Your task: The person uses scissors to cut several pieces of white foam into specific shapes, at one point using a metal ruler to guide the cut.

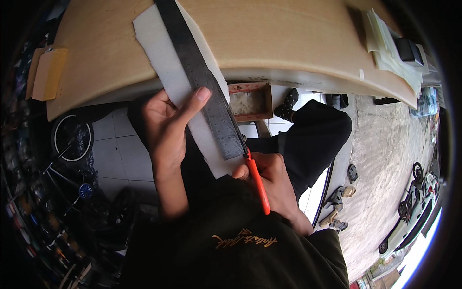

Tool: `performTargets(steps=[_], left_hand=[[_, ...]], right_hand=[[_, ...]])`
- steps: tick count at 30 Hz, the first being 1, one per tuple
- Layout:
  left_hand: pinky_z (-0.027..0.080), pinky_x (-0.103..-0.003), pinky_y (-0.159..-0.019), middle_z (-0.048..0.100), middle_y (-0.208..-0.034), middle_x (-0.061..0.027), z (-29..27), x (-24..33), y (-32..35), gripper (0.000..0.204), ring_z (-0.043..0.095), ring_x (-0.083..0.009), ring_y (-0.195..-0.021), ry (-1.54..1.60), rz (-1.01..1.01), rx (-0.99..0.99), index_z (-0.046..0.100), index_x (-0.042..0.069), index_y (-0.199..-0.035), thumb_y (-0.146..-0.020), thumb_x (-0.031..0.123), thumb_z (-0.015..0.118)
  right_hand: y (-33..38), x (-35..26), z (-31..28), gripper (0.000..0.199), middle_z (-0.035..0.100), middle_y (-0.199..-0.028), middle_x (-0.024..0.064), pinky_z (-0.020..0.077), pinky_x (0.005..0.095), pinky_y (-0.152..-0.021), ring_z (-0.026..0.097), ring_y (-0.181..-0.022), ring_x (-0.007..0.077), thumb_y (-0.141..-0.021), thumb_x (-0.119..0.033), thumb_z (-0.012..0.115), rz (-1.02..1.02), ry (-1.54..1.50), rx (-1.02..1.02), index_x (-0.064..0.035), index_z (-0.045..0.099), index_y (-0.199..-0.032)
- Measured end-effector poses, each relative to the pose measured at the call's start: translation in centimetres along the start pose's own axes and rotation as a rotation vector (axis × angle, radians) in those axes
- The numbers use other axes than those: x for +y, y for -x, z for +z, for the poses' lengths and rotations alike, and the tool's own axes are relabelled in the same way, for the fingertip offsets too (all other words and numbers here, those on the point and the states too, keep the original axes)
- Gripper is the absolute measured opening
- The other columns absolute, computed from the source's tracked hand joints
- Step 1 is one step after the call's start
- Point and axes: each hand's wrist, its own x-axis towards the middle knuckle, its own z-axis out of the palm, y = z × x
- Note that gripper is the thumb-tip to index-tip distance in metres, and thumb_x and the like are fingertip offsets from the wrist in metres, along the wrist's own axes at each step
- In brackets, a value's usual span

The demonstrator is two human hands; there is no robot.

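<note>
A dark metal ruler (192, 67) lies lengthwise on a white, felt-like sheet (166, 60), whose far end rests on the tan tabletop. My left hand (168, 115) pinches the two together, its thumb on top of the ruler and its fingers under the sheet. At the near end, my right hand (269, 178) is closed on orange-handled scissors (257, 183). Their dark blades run along the ruler's right edge, against the sheet. Most of the right fingers are hidden behind the handle and the sheet, and the lower handle loop is largely out of sight.
The tan table (288, 38) curves across the top. An open cardboard box (250, 101) sits beneath its edge. Pale sheets (392, 53) hang at the table's right end; cardboard (48, 72) stands at its left. Sandals (337, 197) lie on the floor, and a bicycle wheel (72, 137) shows left.
</note>
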Motion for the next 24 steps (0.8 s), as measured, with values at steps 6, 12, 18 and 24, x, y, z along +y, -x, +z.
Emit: performTargets(steps=[6, 12, 18, 24], left_hand=[[0.047, -0.024, -0.08, 0.068, -0.091, -0.0099, -0.2, 0.1, 0.1, 0.019, 0.062, -0.0105, -0.082, -0.005, 0.003, -0.016, 0.065, -0.006, -0.097, -0.082, 0.004, 0.072], [0.047, -0.024, -0.081, 0.068, -0.092, -0.0096, -0.8, 0.2, 0.2, 0.019, 0.062, -0.0101, -0.083, -0.019, -0.001, -0.049, 0.065, -0.006, -0.097, -0.082, 0.004, 0.071], [0.047, -0.025, -0.082, 0.068, -0.093, -0.0092, -0.8, 0.3, 0.8, 0.019, 0.062, -0.01, -0.084, -0.04, -0.031, -0.057, 0.065, -0.006, -0.097, -0.082, 0.004, 0.071], [0.047, -0.025, -0.082, 0.068, -0.094, -0.0092, -0.9, 0.0, 1.0, 0.021, 0.062, -0.0104, -0.085, -0.033, -0.016, -0.061, 0.064, -0.005, -0.099, -0.082, 0.005, 0.071]], right_hand=[[-0.7, -0.1, 0.2, 0.073, 0.042, -0.052, 0.0046, 0.0308, 0.0321, -0.047, 0.04, -0.049, 0.012, -0.083, -0.068, 0.053, -0.09, 0.033, -0.046, 0.0034, 0.05, -0.067], [-0.6, -0.1, 0.5, 0.082, 0.039, -0.053, 0.0077, 0.0319, 0.0361, -0.049, 0.04, -0.049, 0.0187, -0.081, -0.079, 0.041, -0.104, 0.068, -0.059, 0.0023, 0.045, -0.066], [-0.7, -0.5, 0.1, 0.081, 0.042, -0.052, 0.0081, 0.0333, 0.0369, -0.049, 0.041, -0.049, 0.0196, -0.081, -0.077, 0.044, -0.071, 0.119, -0.055, 0.0029, 0.048, -0.066], [-1.0, -1.5, 0.0, 0.075, 0.047, -0.054, 0.0095, 0.0362, 0.0353, -0.051, 0.045, -0.051, 0.0201, -0.081, -0.069, 0.054, -0.027, 0.086, -0.042, 0.0047, 0.054, -0.068]])
